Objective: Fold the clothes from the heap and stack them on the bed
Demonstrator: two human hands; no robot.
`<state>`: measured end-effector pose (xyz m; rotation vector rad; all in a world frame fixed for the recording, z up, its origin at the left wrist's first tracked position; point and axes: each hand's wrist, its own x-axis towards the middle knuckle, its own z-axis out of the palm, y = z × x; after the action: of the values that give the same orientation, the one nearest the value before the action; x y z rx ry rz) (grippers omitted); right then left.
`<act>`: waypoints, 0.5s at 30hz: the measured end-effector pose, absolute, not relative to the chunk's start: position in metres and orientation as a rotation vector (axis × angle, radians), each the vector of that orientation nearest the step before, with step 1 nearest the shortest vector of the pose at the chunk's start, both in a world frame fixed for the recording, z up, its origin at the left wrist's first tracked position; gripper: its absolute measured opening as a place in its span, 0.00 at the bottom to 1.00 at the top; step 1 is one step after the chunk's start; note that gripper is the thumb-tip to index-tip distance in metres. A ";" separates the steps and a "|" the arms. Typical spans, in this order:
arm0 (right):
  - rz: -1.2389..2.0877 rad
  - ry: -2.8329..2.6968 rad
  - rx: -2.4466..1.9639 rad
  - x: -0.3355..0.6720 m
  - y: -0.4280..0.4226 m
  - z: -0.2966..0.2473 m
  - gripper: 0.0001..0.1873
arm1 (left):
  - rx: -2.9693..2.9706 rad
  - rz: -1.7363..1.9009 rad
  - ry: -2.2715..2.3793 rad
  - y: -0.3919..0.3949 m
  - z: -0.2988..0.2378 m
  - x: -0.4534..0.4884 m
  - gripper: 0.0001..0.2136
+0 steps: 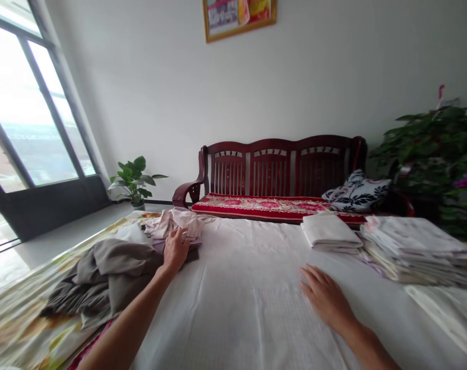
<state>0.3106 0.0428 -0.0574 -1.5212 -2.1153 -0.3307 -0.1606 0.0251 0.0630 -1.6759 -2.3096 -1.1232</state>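
A wide white sheet (pixel 237 288) lies spread over the bed-like surface before me, with a few creases running along it. My right hand (pixel 325 298) rests flat on the sheet's right part, fingers stretched out and holding nothing. At the sheet's far left edge, my left hand (pixel 176 251) is over the crumpled pale pink cloth (pixel 185 223), fingers loosely bent and apart; whether they touch the cloth is hard to see. Left of that forearm lies a rumpled grey-brown cloth (pixel 113 272).
On the right are a folded white cloth (pixel 329 234) and a stack of folded fabrics (pixel 418 246). A yellow floral cover (pixel 17 318) lies at left. Beyond stand a dark red wooden bench (pixel 272 169), a patterned cushion (pixel 362 192), and a potted plant (pixel 135 180).
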 end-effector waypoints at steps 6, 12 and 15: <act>-0.333 -2.110 -1.516 0.309 0.040 -0.054 0.23 | -1.766 -0.526 -2.357 0.047 0.068 -0.155 0.23; -0.319 -2.130 -1.485 0.310 0.040 -0.051 0.22 | -1.720 -0.426 -2.319 0.058 0.062 -0.156 0.18; -0.306 -2.120 -1.501 0.311 0.040 -0.051 0.22 | -1.717 -0.478 -2.312 0.062 0.063 -0.166 0.18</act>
<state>0.3107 0.0400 -0.0512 -1.5012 -2.1199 -0.3064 -0.1662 0.0622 0.0635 -1.7170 -2.3115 -0.4784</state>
